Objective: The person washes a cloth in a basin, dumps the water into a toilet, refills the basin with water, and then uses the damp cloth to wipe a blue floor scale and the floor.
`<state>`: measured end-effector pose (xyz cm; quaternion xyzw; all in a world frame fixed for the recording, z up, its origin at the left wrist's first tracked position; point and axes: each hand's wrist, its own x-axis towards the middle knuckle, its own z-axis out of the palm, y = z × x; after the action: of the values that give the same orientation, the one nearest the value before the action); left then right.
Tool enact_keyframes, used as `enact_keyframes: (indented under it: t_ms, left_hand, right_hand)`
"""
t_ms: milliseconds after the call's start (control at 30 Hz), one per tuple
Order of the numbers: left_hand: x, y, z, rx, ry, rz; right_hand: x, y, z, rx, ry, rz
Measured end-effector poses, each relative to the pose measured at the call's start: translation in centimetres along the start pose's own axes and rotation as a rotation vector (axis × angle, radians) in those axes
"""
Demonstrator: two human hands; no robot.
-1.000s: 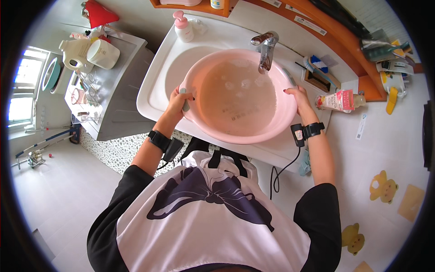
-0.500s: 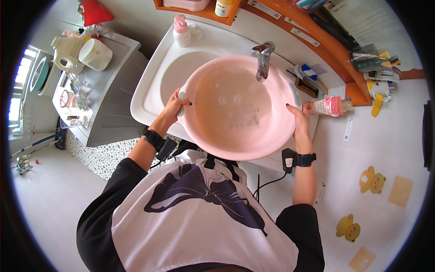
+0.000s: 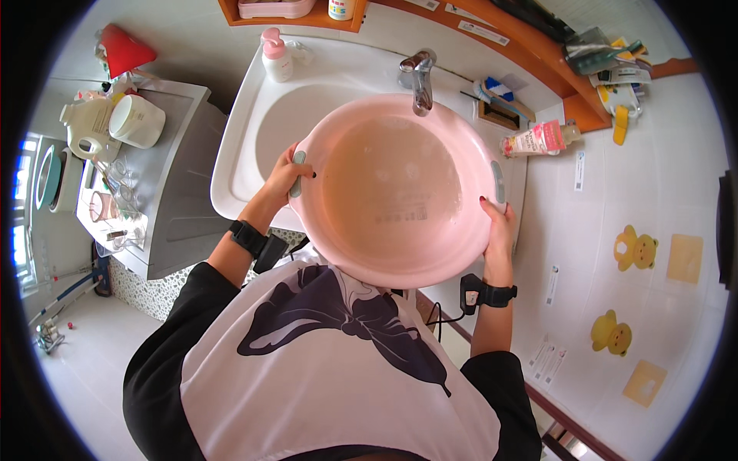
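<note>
Basin (image 3: 400, 275) and water (image 3: 392, 173) were apparently held up by left hand (image 3: 283, 180) and right hand (image 3: 498, 229), thumbs (image 3: 303, 169) clamped over the rim (image 3: 350, 257); steady, level support seemed called for.

Sink (image 3: 231, 173): pump bottle (image 3: 277, 63) at back left, pink bottle (image 3: 534, 141) at right end.
Grey cabinet (image 3: 188, 180): jug (image 3: 91, 123), white tub (image 3: 137, 121).
Orange shelf (image 3: 296, 21): pink tray (image 3: 275, 8), white bottle (image 3: 340, 8).
</note>
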<state>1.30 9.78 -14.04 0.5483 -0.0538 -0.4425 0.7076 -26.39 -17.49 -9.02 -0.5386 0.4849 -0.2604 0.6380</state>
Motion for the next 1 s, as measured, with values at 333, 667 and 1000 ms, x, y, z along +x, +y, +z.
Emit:
enact_keyframes:
  t_ms: [333, 667, 1000]
  left_hand:
    - [-0.2, 0.2, -0.1, -0.01, -0.106, -0.09]
    - [-2.7, -1.2, -0.9, -0.066, -0.107, -0.099]
    - [-9.1, -2.7, -0.8, -0.088, 0.061, -0.046]
  right_hand:
    - [-6.0, -0.8, 0.1, 0.062, 0.198, -0.08]
    - [-8.7, -2.1, 0.2, 0.056, 0.194, -0.095]
    - [-9.2, -4.0, 0.1, -0.014, 0.002, -0.117]
